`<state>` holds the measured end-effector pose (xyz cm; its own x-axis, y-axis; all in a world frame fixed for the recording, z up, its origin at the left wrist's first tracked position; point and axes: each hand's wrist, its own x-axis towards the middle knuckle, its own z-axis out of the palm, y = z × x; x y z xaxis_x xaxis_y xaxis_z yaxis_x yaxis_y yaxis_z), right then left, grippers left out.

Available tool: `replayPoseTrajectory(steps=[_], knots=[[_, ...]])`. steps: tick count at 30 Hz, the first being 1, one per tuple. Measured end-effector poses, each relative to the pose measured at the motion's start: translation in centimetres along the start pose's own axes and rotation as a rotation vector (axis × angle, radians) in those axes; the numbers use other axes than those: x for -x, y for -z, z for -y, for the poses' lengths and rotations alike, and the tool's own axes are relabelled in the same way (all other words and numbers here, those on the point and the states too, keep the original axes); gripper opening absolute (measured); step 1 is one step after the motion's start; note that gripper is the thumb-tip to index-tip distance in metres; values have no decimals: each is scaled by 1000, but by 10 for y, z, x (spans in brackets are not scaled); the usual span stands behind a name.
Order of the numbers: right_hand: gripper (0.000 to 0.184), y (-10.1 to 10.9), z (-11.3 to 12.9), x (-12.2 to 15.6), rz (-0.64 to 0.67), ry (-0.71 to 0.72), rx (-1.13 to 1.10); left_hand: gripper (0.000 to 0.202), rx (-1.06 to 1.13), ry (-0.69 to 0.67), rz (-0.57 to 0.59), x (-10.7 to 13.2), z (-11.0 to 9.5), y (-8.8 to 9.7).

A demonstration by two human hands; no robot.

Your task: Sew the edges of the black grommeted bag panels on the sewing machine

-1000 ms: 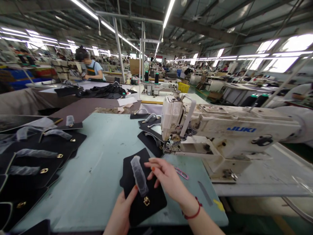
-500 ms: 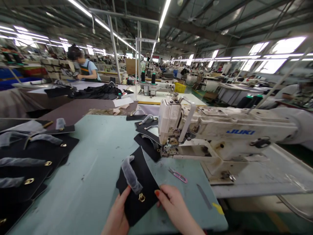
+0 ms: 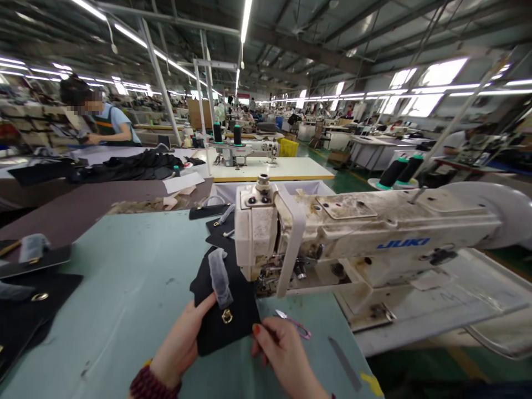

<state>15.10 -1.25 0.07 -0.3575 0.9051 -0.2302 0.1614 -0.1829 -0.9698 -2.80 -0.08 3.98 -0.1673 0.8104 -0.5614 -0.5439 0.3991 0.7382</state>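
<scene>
At the far left of our desk (image 3: pixel 124 299) lies a stack (image 3: pixel 29 318) of black pieces, the top one showing a gold clasp (image 3: pixel 40 297). Beyond it, at another desk, a person (image 3: pixel 106 119) in a light blue top bends over work, with a heap of dark cloth (image 3: pixel 124 165) spread out just to their right.

Nearer the middle, our left grip (image 3: pixel 180 341) comes up from the bottom edge and is closed on a black panel (image 3: pixel 211 335). The thumb lies on top beside the hardware and the fingers are hidden beneath. The panel sits over the desk just in front of the machine head, and we cannot tell whether it rests on the surface. A strap (image 3: pixel 219 282) wrapped in grey foam runs up its middle from a gold ring (image 3: pixel 226 316).

Our right grip (image 3: pixel 282 354) pinches the panel's lower right corner, thumb on top, fingers curled under. Just beside that thumb, pink snips (image 3: pixel 296 323) lie on the desk.

Behind the panel, more black pieces (image 3: pixel 216 227) lie by the machine head. The machine (image 3: pixel 374 238), white and worn with blue lettering, stretches off to the right. Two dark thread cones (image 3: pixel 399 172) stand behind it. A yellow mark (image 3: pixel 372 383) shows near the desk's right front corner.
</scene>
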Motion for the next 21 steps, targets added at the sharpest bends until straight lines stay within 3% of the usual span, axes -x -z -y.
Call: replayPoseTrajectory(steps=[4,10,21], knots=[[71,-3,5,-13,-38,-13,-51,52,-55,47,96,-24,-11,-4],[74,-4,6,-29,-108,-29,-131,39,-98,47,111,-48,-22,-8],[73,-14,-2,-37,-146,-49,-283,29,-161,52,152,-53,-36,-15]])
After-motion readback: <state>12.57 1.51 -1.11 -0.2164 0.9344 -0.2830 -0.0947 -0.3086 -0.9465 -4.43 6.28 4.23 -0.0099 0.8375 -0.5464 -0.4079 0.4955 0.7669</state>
